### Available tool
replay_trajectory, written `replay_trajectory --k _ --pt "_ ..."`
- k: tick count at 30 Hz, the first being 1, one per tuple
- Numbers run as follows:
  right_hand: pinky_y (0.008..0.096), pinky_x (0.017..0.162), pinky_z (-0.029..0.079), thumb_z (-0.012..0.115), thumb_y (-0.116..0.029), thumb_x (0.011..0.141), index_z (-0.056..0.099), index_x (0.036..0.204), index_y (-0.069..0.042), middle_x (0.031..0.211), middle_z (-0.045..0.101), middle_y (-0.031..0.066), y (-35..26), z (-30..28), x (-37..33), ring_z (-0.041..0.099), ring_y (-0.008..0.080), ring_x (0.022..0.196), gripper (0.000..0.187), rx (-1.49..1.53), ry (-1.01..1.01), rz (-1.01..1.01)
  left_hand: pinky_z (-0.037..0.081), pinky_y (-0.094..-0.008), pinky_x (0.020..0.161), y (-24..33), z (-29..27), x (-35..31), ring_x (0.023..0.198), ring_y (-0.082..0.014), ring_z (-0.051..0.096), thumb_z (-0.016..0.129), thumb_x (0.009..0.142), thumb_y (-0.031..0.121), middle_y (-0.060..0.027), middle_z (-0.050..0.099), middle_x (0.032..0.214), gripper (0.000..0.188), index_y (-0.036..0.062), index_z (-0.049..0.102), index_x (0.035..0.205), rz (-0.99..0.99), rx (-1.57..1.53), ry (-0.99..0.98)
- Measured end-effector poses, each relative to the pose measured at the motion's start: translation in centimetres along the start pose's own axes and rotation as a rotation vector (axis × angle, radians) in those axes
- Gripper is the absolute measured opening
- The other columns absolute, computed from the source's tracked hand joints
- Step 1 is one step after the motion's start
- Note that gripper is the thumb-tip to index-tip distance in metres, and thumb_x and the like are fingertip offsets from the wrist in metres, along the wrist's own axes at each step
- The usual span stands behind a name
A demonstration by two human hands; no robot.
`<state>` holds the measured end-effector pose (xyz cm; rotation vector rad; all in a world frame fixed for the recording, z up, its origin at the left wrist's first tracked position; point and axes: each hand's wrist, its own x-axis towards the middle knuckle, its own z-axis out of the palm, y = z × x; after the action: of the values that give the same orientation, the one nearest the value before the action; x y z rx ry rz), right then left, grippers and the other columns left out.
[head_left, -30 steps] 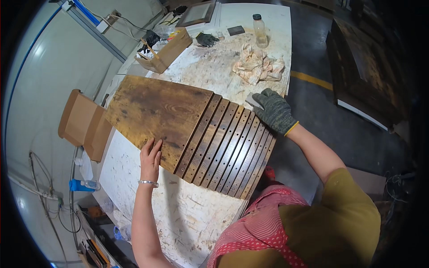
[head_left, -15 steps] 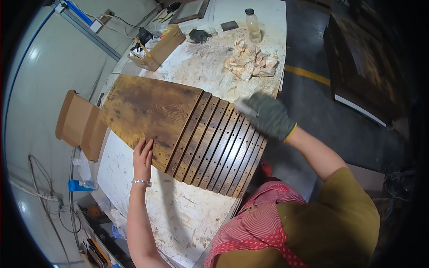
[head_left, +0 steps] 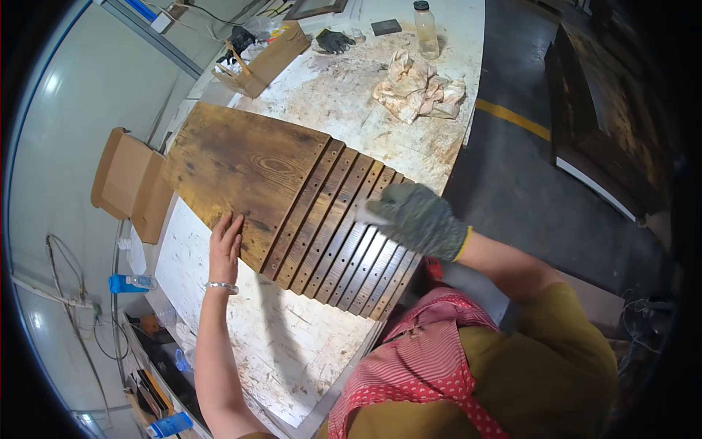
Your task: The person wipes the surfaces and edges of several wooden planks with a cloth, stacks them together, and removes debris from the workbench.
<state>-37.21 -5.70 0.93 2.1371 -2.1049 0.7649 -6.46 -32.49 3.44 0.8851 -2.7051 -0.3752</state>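
A staggered stack of brown wooden boards [head_left: 241, 157] lies on the table, the exposed strips of the lower boards showing rows of small holes. My left hand [head_left: 225, 247], bare with a bracelet at the wrist, rests its outstretched fingers on the near left edge of the top board. In a grey-green work glove, my right hand [head_left: 426, 221] is closed on a small whitish pad or folded cloth [head_left: 370, 213], over the stepped edges toward the stack's right end. Motion blurs the pad, so its exact kind is unclear.
The stained white table [head_left: 344, 110] carries a crumpled cloth [head_left: 417, 91], a clear bottle [head_left: 426, 33], a dark block [head_left: 386, 27], a dark glove [head_left: 335, 41] and a cardboard box [head_left: 267, 62]. An open carton [head_left: 128, 179] sits at the left. Dark panels [head_left: 607, 117] stand beyond the right edge.
My right hand has moved left and nearer to me over the stepped boards with the whitish pad. My left hand stays on the top board. The view has shifted slightly.
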Motion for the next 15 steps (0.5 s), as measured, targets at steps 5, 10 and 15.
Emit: replay_trajectory --k 5,10,15 --pt "0.0408 0.069 0.048 0.053 -0.021 0.086 0.062 0.103 -0.012 0.084 0.058 0.0137 10.2 -0.9 -1.4 0.059 0.0296 0.08 0.021 -0.348 0.173 0.24 0.034 -0.0377 0.105 1.1 -0.3 0.4 0.125 -0.0307 0.041 0.05 0.092 0.009 -0.0118 0.045 0.137 0.038 0.0177 0.054 0.129 -0.033 0.101 0.002" --pt "0.041 0.077 0.049 0.066 -0.024 0.081 0.062 0.109 -0.004 0.095 0.06 0.017 13.4 -2.0 -3.0 0.06 0.0347 0.087 0.034 0.167 0.221 0.427 0.036 -0.0369 0.104 1.1 -0.1 0.1 0.125 -0.0303 0.041 0.045 0.095 0.007 -0.013 0.041 0.14 0.037 0.0176 0.053 0.13 -0.096 0.218 -0.04" --pt "0.0349 0.082 0.049 0.064 -0.023 0.085 0.061 0.11 -0.004 0.1 0.061 0.0164 11.2 -1.8 -1.8 0.062 0.03 0.093 0.032 0.33 0.207 0.412 0.042 -0.0366 0.096 1.3 -0.5 -0.1 0.114 -0.0305 0.049 0.053 0.088 0.0 -0.014 0.049 0.126 0.039 0.0186 0.06 0.122 -0.119 0.086 0.047"
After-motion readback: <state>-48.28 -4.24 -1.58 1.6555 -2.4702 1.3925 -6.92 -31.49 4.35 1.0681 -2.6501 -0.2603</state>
